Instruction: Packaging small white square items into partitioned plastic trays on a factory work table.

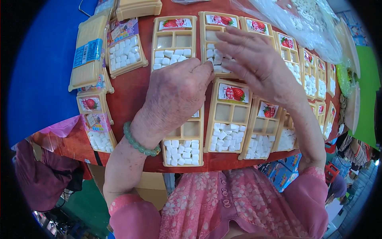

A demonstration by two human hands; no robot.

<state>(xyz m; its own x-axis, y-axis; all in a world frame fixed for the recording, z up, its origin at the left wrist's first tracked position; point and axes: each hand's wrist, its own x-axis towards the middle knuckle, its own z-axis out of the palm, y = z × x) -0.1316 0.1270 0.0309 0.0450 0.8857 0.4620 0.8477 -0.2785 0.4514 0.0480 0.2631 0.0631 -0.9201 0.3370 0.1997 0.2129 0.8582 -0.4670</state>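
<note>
My left hand (181, 89), with a green bead bracelet (139, 146) at the wrist, is closed in a pinch. Its fingertips are beside the small white pillow-shaped pieces (217, 59) in a back-row beige compartment tray (202, 36); whatever they pinch is hidden. Over the same tray is my right hand (258, 63), fingers stretched and apart, holding nothing I can see. A strawberry-printed sachet (221, 20) fills that tray's top slot. Left of it, another tray (154, 30) has white pieces below two bare compartments. My left hand covers part of a front-row tray (166, 157).
More filled trays (246, 119) line the red table (131, 93) to the right. Closed beige packs (89, 47) are stacked at the left. A clear plastic bag (278, 18) with loose white pieces lies at the far right. A person's dark sleeve (43, 175) shows at lower left.
</note>
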